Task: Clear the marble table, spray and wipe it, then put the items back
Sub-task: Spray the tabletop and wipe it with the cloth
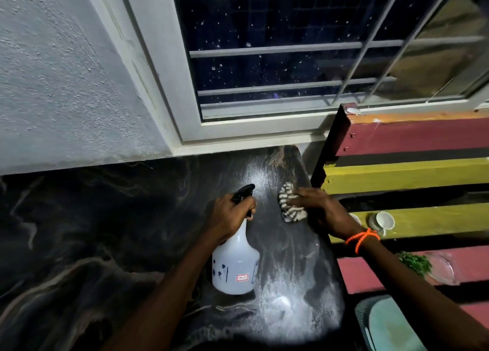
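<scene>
I see my left hand (229, 214) wrapped around the neck of the white spray bottle (235, 266), fingers curled at the black trigger head (243, 193), whose nozzle points toward the window end of the marble table (79, 245). The bottle's base looks to sit on the dark, veined top, a little in from the table's right edge, though I cannot tell for sure that it bears down. My right hand (321, 210) lies over the striped cloth (289, 205), fingers spread fairly flat and pressing it onto the marble close to the right edge, near the far right corner; the thumb side is hidden, so I cannot tell whether any finger tucks under the cloth. An orange beaded band (362, 239) circles that wrist. A pale, wet-looking sheen runs along the table's right edge (brightest near the front and again ahead of the nozzle). Just beside that edge stands a slatted bench (410, 176) painted red and yellow, carrying a white cup (385, 220), a sprig of green leaves (415, 263) by a clear glass dish (442, 270), and a pale green plate (391, 327) at the front. Beyond the table's far edge are a barred window (277, 51) and a rough white wall (66, 73).
</scene>
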